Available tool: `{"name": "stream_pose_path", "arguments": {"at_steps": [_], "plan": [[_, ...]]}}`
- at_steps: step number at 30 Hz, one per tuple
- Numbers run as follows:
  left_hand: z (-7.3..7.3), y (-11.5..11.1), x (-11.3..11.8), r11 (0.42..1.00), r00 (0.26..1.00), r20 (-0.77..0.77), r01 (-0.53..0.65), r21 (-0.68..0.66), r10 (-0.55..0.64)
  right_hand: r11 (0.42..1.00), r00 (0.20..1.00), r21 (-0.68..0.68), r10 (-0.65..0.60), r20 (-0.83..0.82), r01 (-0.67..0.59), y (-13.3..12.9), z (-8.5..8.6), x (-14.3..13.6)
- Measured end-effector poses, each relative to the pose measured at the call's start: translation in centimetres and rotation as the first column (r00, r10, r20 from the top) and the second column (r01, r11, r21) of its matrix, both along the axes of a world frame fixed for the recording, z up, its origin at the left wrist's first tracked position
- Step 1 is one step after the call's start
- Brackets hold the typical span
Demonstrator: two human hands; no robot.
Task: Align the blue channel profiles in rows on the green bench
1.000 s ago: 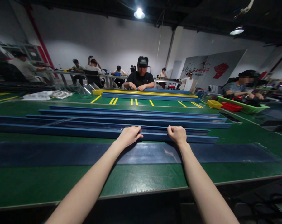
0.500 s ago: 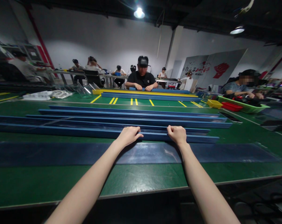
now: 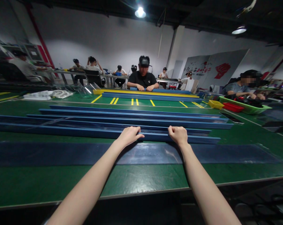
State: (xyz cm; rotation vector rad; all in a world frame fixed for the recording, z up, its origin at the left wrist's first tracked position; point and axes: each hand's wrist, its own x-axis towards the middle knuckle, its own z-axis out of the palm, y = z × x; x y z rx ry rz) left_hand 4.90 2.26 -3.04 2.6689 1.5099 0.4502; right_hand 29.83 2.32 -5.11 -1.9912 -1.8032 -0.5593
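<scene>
A long blue channel strip [image 3: 85, 130] lies across the green table, and both my hands grip its near edge. My left hand [image 3: 130, 134] is closed over that edge left of centre, thumb on the near side. A short span to the right, my right hand [image 3: 178, 135] is closed on the same edge, knuckles up. Its fingertips are hidden. Between the hands, the near wall of the channel shows. Just behind lies another blue channel [image 3: 197, 123]. Closer to me, a flat, dark translucent plastic strip [image 3: 146, 154] runs under my forearms.
Beyond are a yellow strip [image 3: 141, 93] and a blue strip [image 3: 155, 97], with a co-worker [image 3: 143, 76] seated behind them. To the right stand a yellow tray [image 3: 215, 104], a red tray [image 3: 233, 107] and a green basin [image 3: 254, 109]. Clear plastic wrapping [image 3: 39, 95] lies at left.
Nearly nothing differs. My hands stay closed on the blue channel in the same places, and the whole view has shifted very slightly.
</scene>
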Motion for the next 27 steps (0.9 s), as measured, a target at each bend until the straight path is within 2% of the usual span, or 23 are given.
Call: {"name": "stream_pose_path", "arguments": {"at_steps": [13, 21, 27], "plan": [[-0.5, -0.3, 0.0, 0.998, 0.999, -0.048, 0.021, 0.066, -0.018, 0.997, 0.995, -0.006, 0.075, 0.071, -0.075, -0.6, 0.3, -0.4], [-0.6, -0.3, 0.0, 0.996, 0.998, -0.056, 0.025, 0.087, -0.020, 0.960, 0.958, 0.087, 0.253, 0.134, -0.266, -0.3, -0.2, -3.5], [-0.7, -0.2, 0.0, 0.994, 0.998, -0.059, 0.039, 0.101, -0.034, 0.965, 0.969, 0.104, 0.231, 0.091, -0.240, -0.1, -0.5, -4.1]]}}
